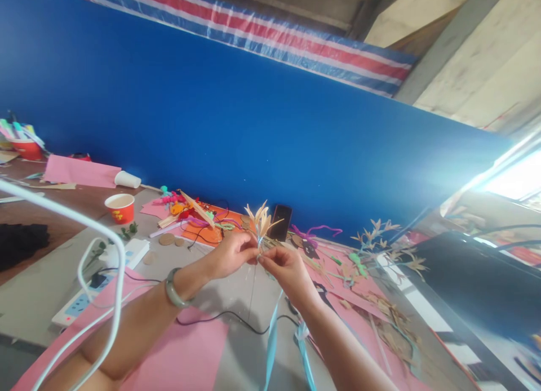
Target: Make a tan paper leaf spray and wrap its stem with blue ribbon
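Observation:
A craft flower (pixel 261 221) with pale straw-coloured, pointed petals stands upright above my hands at the centre of the view. My left hand (pixel 234 254), with a bangle on its wrist, pinches the flower's stem from the left. The fingertips of my right hand (pixel 287 267) meet it there, pinched together at the stem just below the left thumb. A thin dark line like a wire (pixel 253 292) hangs from under the fingers. Light blue ribbon strips (pixel 273 343) hang or lie below my right hand; where their upper ends go is unclear.
A dark phone (pixel 281 222) leans by the blue partition (pixel 253 126). Left are a red paper cup (pixel 120 213), a power strip (pixel 78 307) and a looping white cable (pixel 120 267). Right, more straw flowers (pixel 376 236) and scraps lie about pink paper (pixel 363 301).

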A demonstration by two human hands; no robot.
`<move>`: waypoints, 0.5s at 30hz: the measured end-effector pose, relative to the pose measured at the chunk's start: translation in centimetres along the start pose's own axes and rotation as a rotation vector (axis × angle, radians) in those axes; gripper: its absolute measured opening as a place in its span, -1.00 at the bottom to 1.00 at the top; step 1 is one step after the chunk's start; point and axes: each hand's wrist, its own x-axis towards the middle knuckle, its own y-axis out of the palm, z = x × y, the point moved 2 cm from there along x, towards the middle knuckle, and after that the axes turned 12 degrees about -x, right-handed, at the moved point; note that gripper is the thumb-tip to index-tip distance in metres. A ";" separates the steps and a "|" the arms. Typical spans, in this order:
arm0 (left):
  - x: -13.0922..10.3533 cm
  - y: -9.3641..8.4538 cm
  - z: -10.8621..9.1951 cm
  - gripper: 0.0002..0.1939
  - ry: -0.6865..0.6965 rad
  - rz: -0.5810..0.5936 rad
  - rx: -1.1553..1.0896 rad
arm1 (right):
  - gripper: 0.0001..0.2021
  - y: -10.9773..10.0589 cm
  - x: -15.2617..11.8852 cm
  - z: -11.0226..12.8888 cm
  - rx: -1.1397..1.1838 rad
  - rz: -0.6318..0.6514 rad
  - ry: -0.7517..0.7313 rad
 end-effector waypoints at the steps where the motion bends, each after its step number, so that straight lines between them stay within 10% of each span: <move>1: -0.1 0.1 -0.1 -0.86 0.014 -0.011 0.026 | -0.79 0.1 -0.2 0.0 -0.011 -0.025 -0.008; 15: -0.2 -0.1 0.3 -0.92 0.263 -0.287 0.250 | -0.83 2.1 -0.7 0.7 -0.309 -0.423 -0.287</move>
